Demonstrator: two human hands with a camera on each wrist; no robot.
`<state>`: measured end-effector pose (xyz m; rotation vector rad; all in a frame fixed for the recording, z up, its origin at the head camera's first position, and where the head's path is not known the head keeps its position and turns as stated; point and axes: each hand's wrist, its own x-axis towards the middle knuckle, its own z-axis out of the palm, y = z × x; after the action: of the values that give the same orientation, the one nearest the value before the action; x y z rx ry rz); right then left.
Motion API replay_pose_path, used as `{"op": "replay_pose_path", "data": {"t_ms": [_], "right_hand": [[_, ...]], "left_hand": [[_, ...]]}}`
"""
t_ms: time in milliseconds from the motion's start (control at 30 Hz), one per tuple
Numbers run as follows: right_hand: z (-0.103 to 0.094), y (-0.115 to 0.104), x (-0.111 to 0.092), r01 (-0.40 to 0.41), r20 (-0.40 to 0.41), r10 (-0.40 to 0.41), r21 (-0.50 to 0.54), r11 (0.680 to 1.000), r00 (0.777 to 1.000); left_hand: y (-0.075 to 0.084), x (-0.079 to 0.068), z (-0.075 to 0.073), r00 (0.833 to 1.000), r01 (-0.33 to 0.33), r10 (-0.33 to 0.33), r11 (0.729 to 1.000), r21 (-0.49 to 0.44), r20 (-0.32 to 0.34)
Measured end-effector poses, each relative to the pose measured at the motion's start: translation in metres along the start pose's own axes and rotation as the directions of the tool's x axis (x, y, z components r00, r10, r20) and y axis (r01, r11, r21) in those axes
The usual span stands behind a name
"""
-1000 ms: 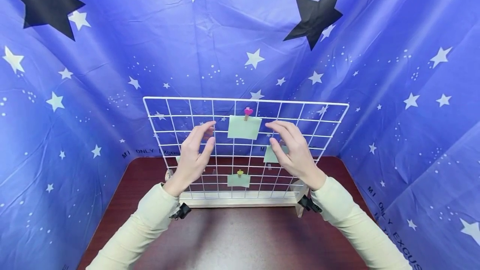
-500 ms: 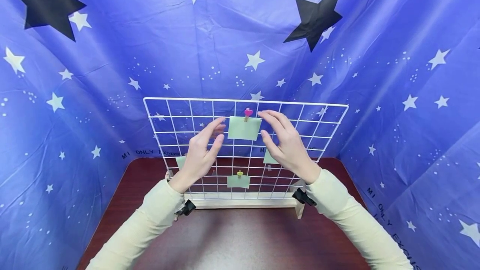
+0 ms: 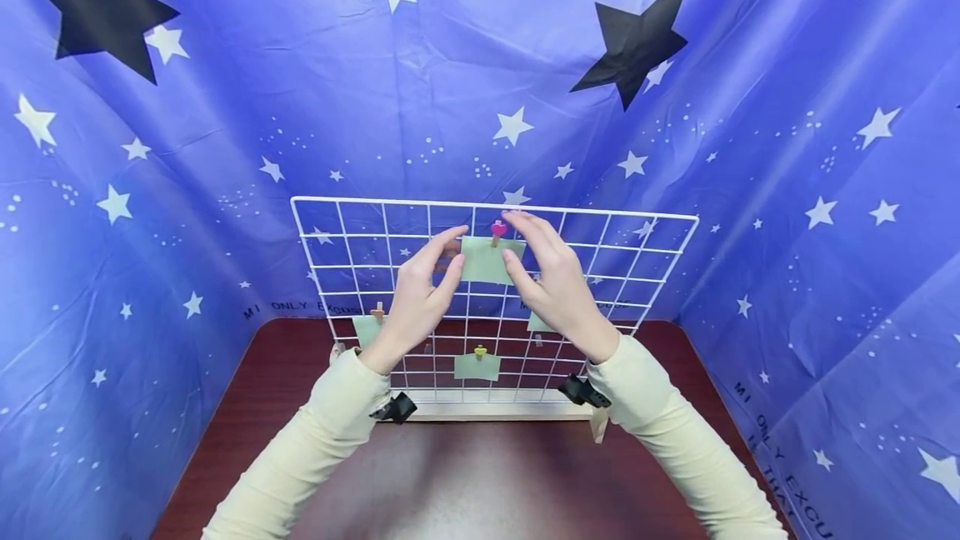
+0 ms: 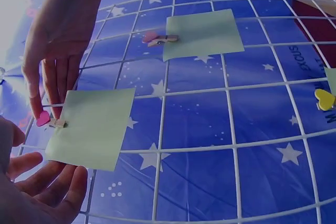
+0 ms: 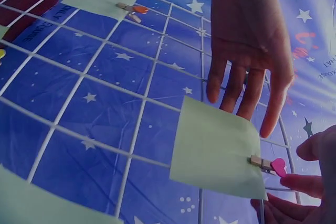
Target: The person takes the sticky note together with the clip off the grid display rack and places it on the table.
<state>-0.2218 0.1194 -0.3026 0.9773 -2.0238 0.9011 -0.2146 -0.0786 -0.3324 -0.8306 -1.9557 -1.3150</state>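
Note:
A white wire grid panel (image 3: pixel 585 265) stands upright with a pale green note (image 3: pixel 483 265) near its top middle. A small wooden clothespin with a pink heart (image 3: pixel 498 230) holds the note at its upper edge. My left hand (image 3: pixel 422 292) is at the note's left edge, thumb in front, some fingers partly hidden behind the note. My right hand (image 3: pixel 557 283) is on the other side, its thumb near the note's right part. In the right wrist view a right finger (image 5: pixel 302 182) touches the pink heart (image 5: pixel 278 167); thumb and finger stay apart.
A lower note (image 3: pixel 477 367) hangs from a yellow heart clothespin (image 3: pixel 480 351). Another note (image 3: pixel 367 330) hangs at left, and one (image 3: pixel 538 322) at right is partly covered by my right hand. The grid's wooden base (image 3: pixel 487 412) rests on a dark red table (image 3: pixel 480 473).
Both hands have moved inward and slightly up, from beside the top note to its edges. The right hand has reached the pink heart clothespin. The note hangs in the same place.

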Motion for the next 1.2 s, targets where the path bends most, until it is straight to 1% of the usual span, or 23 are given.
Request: {"op": "replay_pose_path", "data": {"t_ms": [200, 300, 467, 567, 700, 933, 1067, 1200], "right_hand": [[0.005, -0.002, 0.005, -0.028, 0.000, 0.028, -0.004, 1.000, 1.000], [0.007, -0.002, 0.008, -0.039, -0.016, 0.040, 0.012, 0.999, 0.999], [0.008, -0.003, 0.010, -0.069, -0.032, 0.071, 0.075, 0.995, 0.997], [0.007, -0.003, 0.011, -0.090, -0.030, 0.094, 0.113, 0.989, 0.995], [0.005, -0.003, 0.011, -0.141, -0.021, 0.146, 0.156, 0.978, 0.989], [0.004, -0.005, 0.011, -0.211, -0.028, 0.223, 0.218, 0.953, 0.975], [0.006, -0.007, 0.012, -0.238, -0.051, 0.256, 0.229, 0.944, 0.965], [0.008, -0.010, 0.014, -0.243, -0.085, 0.269, 0.236, 0.941, 0.959]], "left_hand": [[-0.001, 0.002, 0.004, 0.999, 0.007, -0.007, 1.000, 0.015, -0.041], [-0.002, 0.002, 0.006, 0.998, 0.005, -0.004, 1.000, 0.020, -0.061], [-0.004, 0.003, 0.011, 0.993, 0.016, -0.017, 1.000, -0.011, -0.116], [-0.004, 0.003, 0.013, 0.988, 0.038, -0.042, 0.999, -0.033, -0.148], [-0.003, 0.004, 0.014, 0.984, 0.060, -0.065, 0.998, -0.033, -0.166], [-0.004, 0.005, 0.015, 0.978, 0.060, -0.066, 0.997, -0.038, -0.197], [-0.003, 0.004, 0.016, 0.974, 0.073, -0.082, 0.996, -0.050, -0.213], [-0.003, 0.006, 0.016, 0.971, 0.077, -0.085, 0.996, -0.045, -0.225]]}}
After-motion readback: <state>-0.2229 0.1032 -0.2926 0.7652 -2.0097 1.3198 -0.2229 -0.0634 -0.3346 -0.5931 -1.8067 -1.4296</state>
